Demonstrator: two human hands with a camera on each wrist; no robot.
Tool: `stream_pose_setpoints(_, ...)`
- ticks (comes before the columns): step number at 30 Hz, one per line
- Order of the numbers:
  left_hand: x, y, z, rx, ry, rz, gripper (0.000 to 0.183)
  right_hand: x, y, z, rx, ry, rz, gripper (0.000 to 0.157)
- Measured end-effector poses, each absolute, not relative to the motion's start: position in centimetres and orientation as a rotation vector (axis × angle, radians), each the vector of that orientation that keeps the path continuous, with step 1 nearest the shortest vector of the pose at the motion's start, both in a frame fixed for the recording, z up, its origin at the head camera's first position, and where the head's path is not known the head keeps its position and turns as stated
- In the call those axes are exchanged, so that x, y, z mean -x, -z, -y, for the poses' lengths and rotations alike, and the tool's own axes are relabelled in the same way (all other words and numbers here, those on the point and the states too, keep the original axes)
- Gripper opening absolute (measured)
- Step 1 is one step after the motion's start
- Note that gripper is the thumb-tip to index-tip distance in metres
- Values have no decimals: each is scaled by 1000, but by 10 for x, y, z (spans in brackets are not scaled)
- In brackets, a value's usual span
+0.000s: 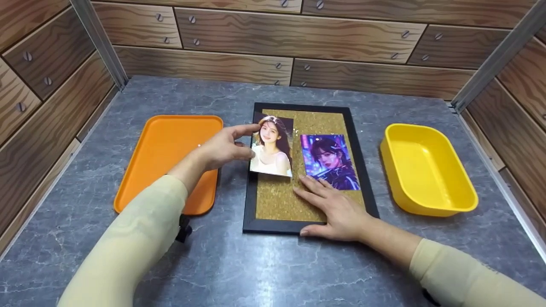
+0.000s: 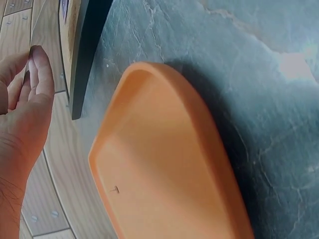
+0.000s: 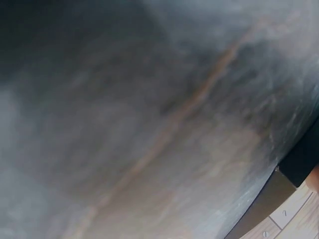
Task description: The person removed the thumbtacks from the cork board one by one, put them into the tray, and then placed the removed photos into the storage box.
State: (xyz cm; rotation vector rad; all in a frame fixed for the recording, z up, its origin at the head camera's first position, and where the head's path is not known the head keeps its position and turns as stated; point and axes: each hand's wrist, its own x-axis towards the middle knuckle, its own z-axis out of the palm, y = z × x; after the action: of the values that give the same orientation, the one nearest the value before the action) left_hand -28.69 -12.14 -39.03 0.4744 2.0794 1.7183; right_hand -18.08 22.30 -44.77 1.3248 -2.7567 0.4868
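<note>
My left hand (image 1: 224, 147) pinches the left edge of a photo card (image 1: 273, 147) showing a person in a white top. That card is over the left side of a cork board (image 1: 279, 204) with a black frame; in the left wrist view it appears edge-on between thumb and fingers. A second photo card (image 1: 330, 162), purple and blue, lies on the cork at right. My right hand (image 1: 341, 213) rests with spread fingers on the board's lower right, fingertips at that card's lower left corner and thumb on the bottom frame edge.
An orange tray (image 1: 170, 132) lies left of the board, under my left forearm. On it is a small pin-like object (image 2: 115, 189). To the right stands a yellow bin (image 1: 426, 170). Wood-patterned walls (image 1: 298, 34) enclose the grey marbled table (image 1: 239, 273).
</note>
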Motion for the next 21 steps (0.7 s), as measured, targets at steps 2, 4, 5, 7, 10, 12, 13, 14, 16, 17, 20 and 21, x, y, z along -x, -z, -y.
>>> stream_pose_setpoints(2,287,391,122,-472,-1726,-2070,77,181,448,-223,-1334,-488,2742,100)
stream_pose_setpoints(4,287,391,122,-469,-1724,-2074,77,181,448,-223,-1337,-487,2733,100)
stream_pose_setpoints(5,287,391,123,-467,-1722,-2076,77,181,449,-223,-1336,-484,2729,100)
stream_pose_setpoints(7,287,391,123,-461,-1724,-2078,77,181,449,-223,-1333,-484,2732,100)
stream_pose_setpoints(10,286,391,123,-454,-1728,-2080,76,180,449,-223,-1323,-480,2743,99)
stream_pose_setpoints(12,286,391,123,-450,-1730,-2081,76,180,449,-223,-1320,-479,2750,99)
stream_pose_setpoints(13,285,392,123,-449,-1731,-2082,76,180,449,-223,-1318,-477,2755,99)
stream_pose_setpoints(14,285,392,122,-447,-1731,-2083,76,180,449,-223,-1316,-474,2757,99)
stream_pose_setpoints(16,285,392,121,-445,-1741,-2076,76,180,448,-224,-1312,-475,2771,99)
stream_pose_setpoints(17,284,393,120,-444,-1743,-2077,76,180,448,-224,-1311,-477,2775,99)
stream_pose_setpoints(20,284,393,117,-444,-1754,-2083,76,181,447,-224,-1311,-480,2790,99)
stream_pose_setpoints(21,285,394,116,-443,-1761,-2085,76,181,447,-224,-1311,-480,2796,99)
